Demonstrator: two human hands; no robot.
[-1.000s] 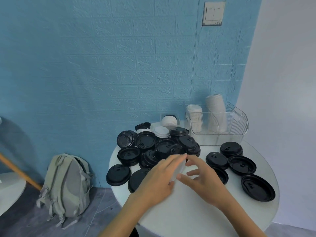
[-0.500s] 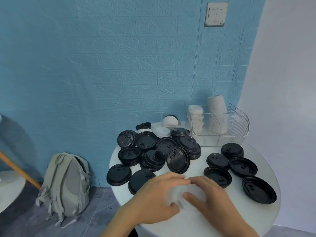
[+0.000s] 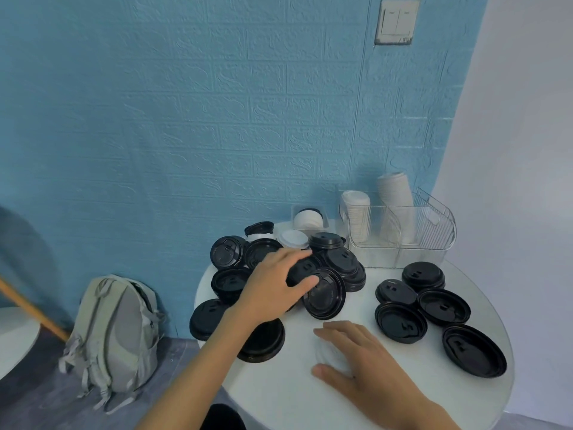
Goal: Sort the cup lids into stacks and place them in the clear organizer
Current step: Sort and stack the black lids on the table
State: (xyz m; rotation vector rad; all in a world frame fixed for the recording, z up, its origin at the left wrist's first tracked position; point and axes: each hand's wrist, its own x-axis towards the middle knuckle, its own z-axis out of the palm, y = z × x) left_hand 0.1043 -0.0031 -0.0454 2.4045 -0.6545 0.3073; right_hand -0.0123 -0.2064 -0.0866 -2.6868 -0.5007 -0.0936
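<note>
A heap of black cup lids [image 3: 344, 262] covers the back left of the round white table [image 3: 279, 392]. My left hand [image 3: 276, 287] reaches onto this heap with fingers stretched out, its thumb against a tilted black lid [image 3: 327, 297]. My right hand [image 3: 356, 358] rests near the table's front and holds a white lid [image 3: 328, 355] between thumb and fingers. The clear organizer [image 3: 434, 212] stands at the back right with two stacks of white lids [image 3: 356, 218] inside.
Several black lids [image 3: 443, 307] lie spread on the right side, one large one [image 3: 474, 352] near the edge. A small clear box of white lids [image 3: 310, 218] stands by the wall. A grey backpack [image 3: 114, 330] leans on the floor at left.
Both hands were together on the white lid. My left hand has since left it and reached back to the black heap; my right hand stays on the white lid.
</note>
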